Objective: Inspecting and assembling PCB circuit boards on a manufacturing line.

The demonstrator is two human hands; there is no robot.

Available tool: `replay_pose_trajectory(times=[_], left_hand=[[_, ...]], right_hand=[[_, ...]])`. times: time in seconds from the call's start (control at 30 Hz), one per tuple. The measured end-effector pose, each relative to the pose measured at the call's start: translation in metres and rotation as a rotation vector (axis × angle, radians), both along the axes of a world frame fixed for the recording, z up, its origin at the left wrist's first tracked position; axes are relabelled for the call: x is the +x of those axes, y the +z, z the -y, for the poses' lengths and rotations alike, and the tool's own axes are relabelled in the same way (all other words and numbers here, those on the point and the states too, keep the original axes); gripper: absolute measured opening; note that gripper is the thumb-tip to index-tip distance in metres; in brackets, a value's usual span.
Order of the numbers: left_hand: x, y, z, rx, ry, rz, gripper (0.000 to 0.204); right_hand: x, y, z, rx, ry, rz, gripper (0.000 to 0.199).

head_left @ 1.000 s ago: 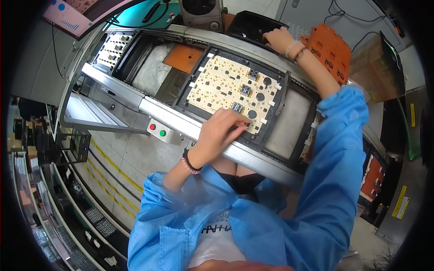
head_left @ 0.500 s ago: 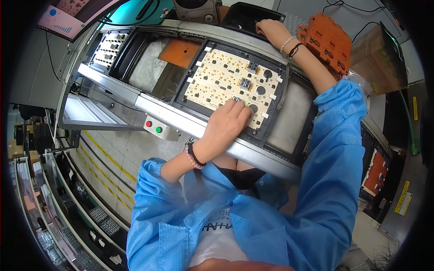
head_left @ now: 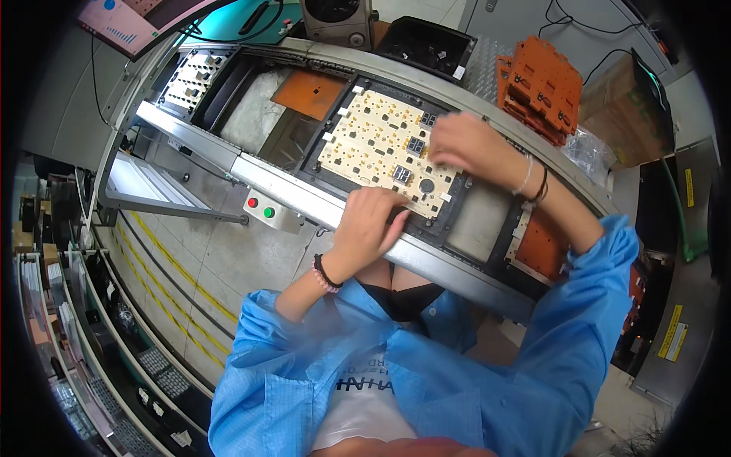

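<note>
A cream circuit board (head_left: 365, 141) lies in a dark frame (head_left: 311, 161) on the conveyor, dotted with small parts. Black digit displays (head_left: 402, 174) and a round black part (head_left: 426, 186) stand on its right half. My left hand (head_left: 367, 225) is at the board's front edge, thumb apart from the fingers, with nothing visible in it. Over the board's right side is my right hand (head_left: 470, 148), fingers bent and smeared by motion; whether it holds anything is hidden. It covers the right edge and other round parts there.
Behind the conveyor sits a black bin (head_left: 407, 61) of small dark parts, beside stacked orange fixtures (head_left: 539, 84). A silver rail (head_left: 285, 187) runs along the front, with a red-and-green button box (head_left: 272, 215) below. Orange boards (head_left: 308, 93) lie either side; a monitor (head_left: 141, 23) stands far left.
My right hand has come from the black bin to the board's right side. My left hand has drawn back toward the board's front edge, uncovering the nearest digit display.
</note>
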State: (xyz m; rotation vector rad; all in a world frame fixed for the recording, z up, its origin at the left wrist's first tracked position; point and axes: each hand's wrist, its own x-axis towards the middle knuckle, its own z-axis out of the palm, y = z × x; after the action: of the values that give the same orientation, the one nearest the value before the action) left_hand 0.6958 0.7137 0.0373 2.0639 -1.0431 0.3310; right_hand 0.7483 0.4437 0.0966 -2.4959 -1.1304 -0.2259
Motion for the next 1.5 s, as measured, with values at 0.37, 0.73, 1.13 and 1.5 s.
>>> replay_pose_trajectory(times=[0.37,0.73,1.13,1.5], left_hand=[[-0.002,-0.009,-0.008,-0.027,0.035,0.086,0.015],[-0.001,-0.002,-0.015,-0.029,0.029,0.051,0.016],[0.004,-0.006,-0.020,-0.011,0.022,0.072,0.015],[0.006,-0.005,-0.029,-0.125,-0.011,-0.014,0.015]], right_hand=[[-0.013,-0.014,0.007,-0.310,0.127,0.334,0.012],[-0.019,-0.003,-0.005,-0.475,0.125,0.443,0.010],[-0.015,-0.006,0.002,-0.389,0.135,0.229,0.015],[-0.016,-0.009,-0.001,-0.323,0.084,0.136,0.010]])
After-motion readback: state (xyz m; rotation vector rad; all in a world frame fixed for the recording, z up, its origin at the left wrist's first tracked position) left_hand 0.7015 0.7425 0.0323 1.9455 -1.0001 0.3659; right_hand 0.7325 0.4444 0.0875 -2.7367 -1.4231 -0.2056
